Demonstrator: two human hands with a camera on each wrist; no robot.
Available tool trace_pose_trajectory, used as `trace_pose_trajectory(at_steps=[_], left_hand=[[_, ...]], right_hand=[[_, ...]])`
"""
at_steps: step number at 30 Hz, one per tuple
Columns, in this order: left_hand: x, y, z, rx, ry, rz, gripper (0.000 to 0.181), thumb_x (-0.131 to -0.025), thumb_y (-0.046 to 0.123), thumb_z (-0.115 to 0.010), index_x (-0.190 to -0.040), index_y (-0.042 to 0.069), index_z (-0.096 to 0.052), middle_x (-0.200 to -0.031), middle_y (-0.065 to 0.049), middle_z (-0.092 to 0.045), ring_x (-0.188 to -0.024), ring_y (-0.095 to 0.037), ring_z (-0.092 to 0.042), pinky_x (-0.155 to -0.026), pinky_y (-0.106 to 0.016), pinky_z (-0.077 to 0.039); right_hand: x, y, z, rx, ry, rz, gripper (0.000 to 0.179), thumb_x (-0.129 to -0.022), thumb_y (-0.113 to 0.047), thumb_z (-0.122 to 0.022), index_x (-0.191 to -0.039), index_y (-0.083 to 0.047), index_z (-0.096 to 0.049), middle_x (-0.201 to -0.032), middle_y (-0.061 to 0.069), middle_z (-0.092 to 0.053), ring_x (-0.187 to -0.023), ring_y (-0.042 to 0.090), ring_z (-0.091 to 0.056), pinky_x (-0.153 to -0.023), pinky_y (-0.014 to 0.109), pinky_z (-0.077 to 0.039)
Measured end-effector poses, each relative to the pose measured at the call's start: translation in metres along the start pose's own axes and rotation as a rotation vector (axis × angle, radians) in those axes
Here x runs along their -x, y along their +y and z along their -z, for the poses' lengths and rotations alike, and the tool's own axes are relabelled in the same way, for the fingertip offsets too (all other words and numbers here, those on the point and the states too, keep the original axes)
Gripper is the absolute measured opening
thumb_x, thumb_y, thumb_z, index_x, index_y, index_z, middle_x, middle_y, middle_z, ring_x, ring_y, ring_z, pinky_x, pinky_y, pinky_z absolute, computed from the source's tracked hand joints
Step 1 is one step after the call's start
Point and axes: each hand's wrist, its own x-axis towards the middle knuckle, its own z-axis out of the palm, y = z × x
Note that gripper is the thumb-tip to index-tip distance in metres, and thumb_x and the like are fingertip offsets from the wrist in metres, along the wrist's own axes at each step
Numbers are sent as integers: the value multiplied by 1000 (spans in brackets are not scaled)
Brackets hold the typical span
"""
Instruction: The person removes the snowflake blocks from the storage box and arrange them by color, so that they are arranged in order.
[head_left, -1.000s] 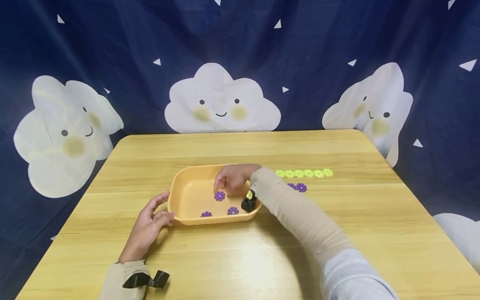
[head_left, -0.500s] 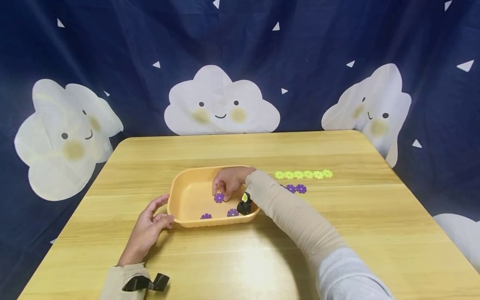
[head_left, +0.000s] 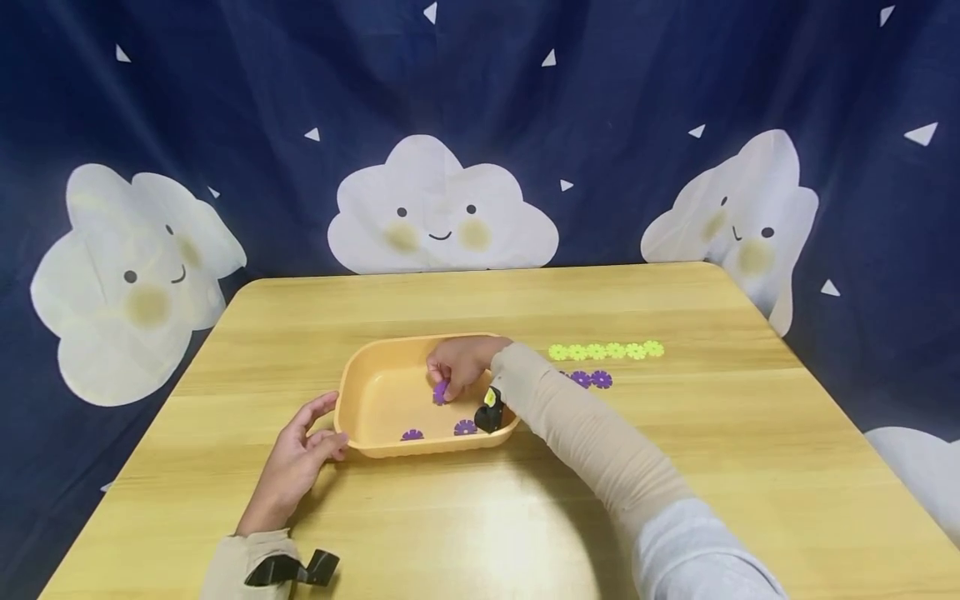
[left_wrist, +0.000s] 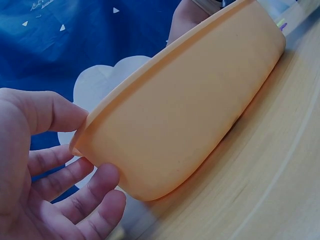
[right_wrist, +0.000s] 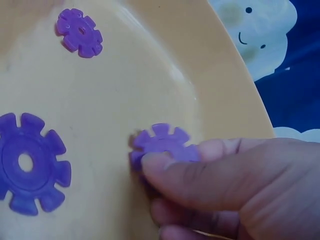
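In the head view, my right hand (head_left: pixel 461 362) reaches into a shallow orange plastic tray (head_left: pixel 356 396). Its thumb and fingers pinch a purple snowflake disc (right_wrist: pixel 160 137), tilted up just over the tray floor. Two more purple discs lie flat in the tray: one large in the right wrist view (right_wrist: pixel 50 165), the other farther up (right_wrist: pixel 80 32). My left hand (head_left: pixel 296 454) holds the tray's left end. In the left wrist view, its thumb meets the rim, with fingers bent beside the corner of the outer wall (left_wrist: pixel 175 120).
Right of the tray, a row of yellow-green snowflake discs (head_left: pixel 606 351) lies on the wooden table (head_left: pixel 450 525). In front of it is a shorter purple row (head_left: pixel 592 380), partly hidden by my right sleeve (head_left: pixel 592 425). A dark blue cloud-print curtain (head_left: pixel 480 108) hangs behind.
My right fingers have closed on the purple disc, which lay flat in the tray a second ago and is now tilted up. The left hand stays at the tray's left end.
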Motion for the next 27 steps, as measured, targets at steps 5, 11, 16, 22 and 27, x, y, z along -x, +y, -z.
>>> trace_pose_trajectory(at_steps=[5, 11, 16, 22, 27], left_hand=[[-1, -1, -1, 3, 0, -1, 58, -92, -6, -58, -144, -4, -33, -142, -22, -34, -82, -8, -61, -68, -24, -55], [0, -2, 0, 3, -5, -5, 58, -91, -6, -58, -144, -5, -33, -142, -22, -33, -81, -7, -62, -68, -24, -55], [-1, -1, 0, 2, -5, -9, 58, -91, -6, -57, -144, -5, -33, -142, -21, -34, -81, -7, -62, -68, -24, -55], [-2, -1, 0, 2, 2, -7, 58, -91, -7, -57, -144, -5, -33, -142, -21, -34, -82, -7, -62, -68, -24, -55], [-2, 0, 0, 4, 9, -4, 59, -91, -7, -58, -144, -5, -33, -142, -21, -34, -82, -7, -62, -68, -24, -55]], right_hand=[[3, 4, 1, -62, 9, 11, 26, -84, 9, -68, -78, -5, -47, -86, 5, -56, -75, 14, -60, -62, 22, -51], [12, 5, 5, -95, 35, 35, 21, -84, 10, -65, -92, -4, -51, -88, 13, -65, -75, 19, -66, -67, 26, -56], [23, 4, 11, -37, 63, 108, 23, -88, 7, -64, -108, -1, -58, -90, 11, -65, -74, 18, -67, -68, 28, -57], [38, 6, 17, 14, 103, 179, 25, -89, 5, -64, -114, 4, -61, -91, 7, -66, -76, 14, -66, -70, 26, -56], [47, 9, 20, -2, 137, 173, 27, -87, 7, -64, -114, 4, -61, -90, 5, -67, -77, 14, -67, -75, 24, -55]])
